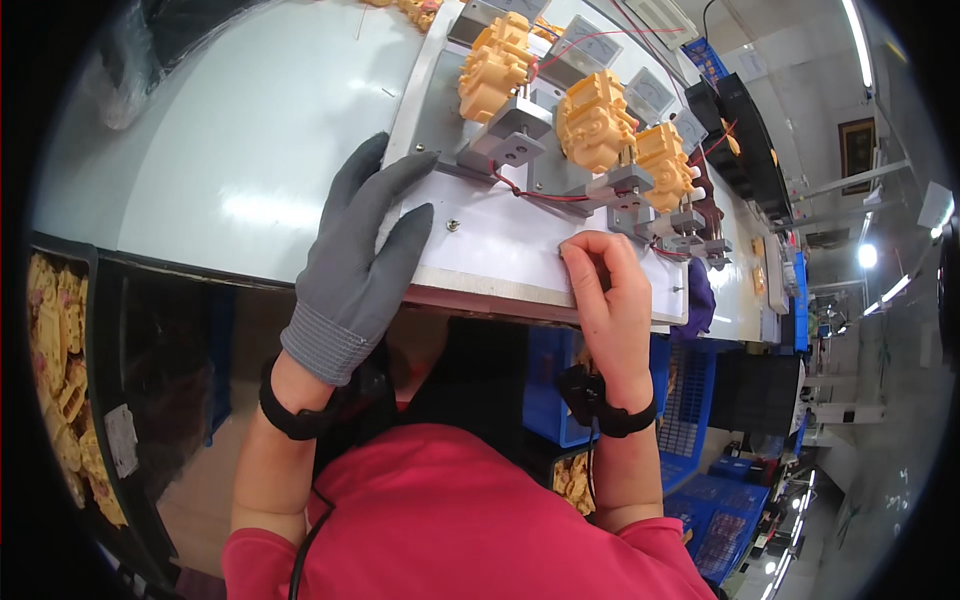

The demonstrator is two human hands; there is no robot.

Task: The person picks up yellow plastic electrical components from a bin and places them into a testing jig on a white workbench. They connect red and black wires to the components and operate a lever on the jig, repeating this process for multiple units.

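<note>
My left hand (365, 240), in a grey knit glove, lies at the left edge of a white fixture board (505, 235) with its fingers apart and nothing in them. Bare and curled, my right hand (612, 285) is at the board's near edge; thumb and forefinger meet, and anything between them is too small to make out. Along the board, three orange-yellow moulded housings sit on grey metal clamp mounts: a left housing (494, 68), a middle housing (596, 120) and a right housing (663, 165). Red and black wires (545, 196) run between the mounts.
Analogue dial meters (583, 45) stand behind the housings. A black crate (62, 350) at the left holds several similar orange-yellow parts. Blue crates (550, 385) are below the table at the right. A purple cloth-like thing (700, 300) hangs by the board's right end.
</note>
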